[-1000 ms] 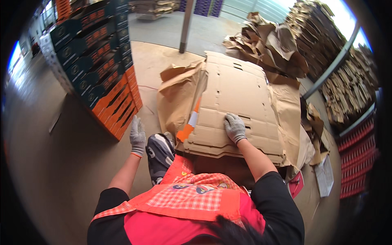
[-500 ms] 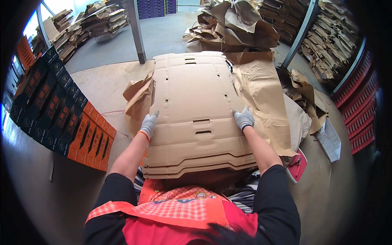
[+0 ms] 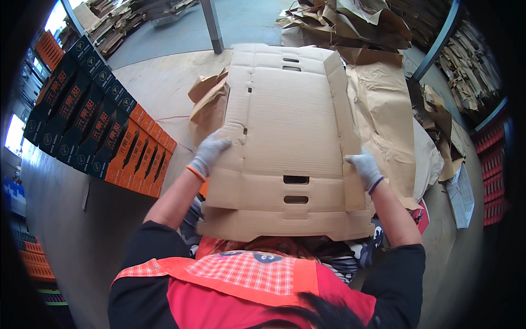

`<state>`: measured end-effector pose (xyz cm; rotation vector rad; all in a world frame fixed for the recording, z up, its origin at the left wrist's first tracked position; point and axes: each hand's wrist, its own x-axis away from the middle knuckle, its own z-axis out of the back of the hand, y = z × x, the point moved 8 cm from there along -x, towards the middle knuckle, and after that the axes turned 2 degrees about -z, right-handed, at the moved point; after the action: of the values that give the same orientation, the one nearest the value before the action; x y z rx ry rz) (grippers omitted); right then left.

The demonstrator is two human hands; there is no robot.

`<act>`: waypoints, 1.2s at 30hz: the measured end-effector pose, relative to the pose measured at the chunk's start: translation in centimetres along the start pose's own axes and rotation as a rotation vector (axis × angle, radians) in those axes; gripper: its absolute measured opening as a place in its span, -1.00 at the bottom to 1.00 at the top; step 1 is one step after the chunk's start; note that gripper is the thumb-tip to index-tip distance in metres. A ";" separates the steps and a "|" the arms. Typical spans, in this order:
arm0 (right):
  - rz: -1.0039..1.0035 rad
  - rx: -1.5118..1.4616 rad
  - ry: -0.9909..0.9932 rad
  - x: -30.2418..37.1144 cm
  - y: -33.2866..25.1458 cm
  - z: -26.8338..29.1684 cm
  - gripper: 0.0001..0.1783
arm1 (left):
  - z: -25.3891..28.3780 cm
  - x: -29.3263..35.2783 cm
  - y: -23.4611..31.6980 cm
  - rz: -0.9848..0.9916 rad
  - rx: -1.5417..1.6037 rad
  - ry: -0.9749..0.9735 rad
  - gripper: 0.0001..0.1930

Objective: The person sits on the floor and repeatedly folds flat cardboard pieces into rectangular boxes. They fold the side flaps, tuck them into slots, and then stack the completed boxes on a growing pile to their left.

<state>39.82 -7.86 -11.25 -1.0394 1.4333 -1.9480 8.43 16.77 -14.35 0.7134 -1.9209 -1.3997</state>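
A die-cut cardboard box blank [image 3: 290,126] lies in front of me, pale brown, with slots and oblong hand holes. Its right side flap [image 3: 341,93] stands tilted up along the crease; the left side also bends at its crease. My left hand [image 3: 211,152], in a whitish knit glove, is closed on the left edge. Gloved alike, my right hand [image 3: 364,167] grips the right flap, its thumb on the inner face. The fingers beneath the cardboard are hidden on both sides. Whatever lies under the blank is mostly covered.
Orange and dark green printed boxes [image 3: 104,126] stand stacked at the left. Brown wrapping paper [image 3: 383,120] spreads along the right. Crumpled paper [image 3: 345,22] is heaped beyond, near a metal post [image 3: 212,27]. Red crates [image 3: 493,170] and a white crate-like panel [image 3: 460,194] are farther right.
The cardboard's sides, flat before, now bend upward in my hands. The blank's near edge shows no stacked layers now. The view has shifted, so surroundings appear lower left or higher.
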 end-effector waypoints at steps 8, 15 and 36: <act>0.619 0.063 -0.087 -0.2 -3.7 -4.1 -0.50 | -3.8 1.4 3.5 -0.703 -0.824 0.254 -0.49; 1.176 1.424 -0.384 6.9 -5.4 0.2 -0.67 | -3.3 8.5 4.8 -0.982 -1.387 -0.558 -0.77; 0.092 1.046 -0.989 16.6 -4.3 -6.4 -0.70 | -7.3 17.9 3.9 0.285 -1.148 -0.963 -0.67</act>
<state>25.14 -15.62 -3.50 -1.0685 -0.1033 -1.3827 2.32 0.13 -5.65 -0.8720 -1.2480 -2.4573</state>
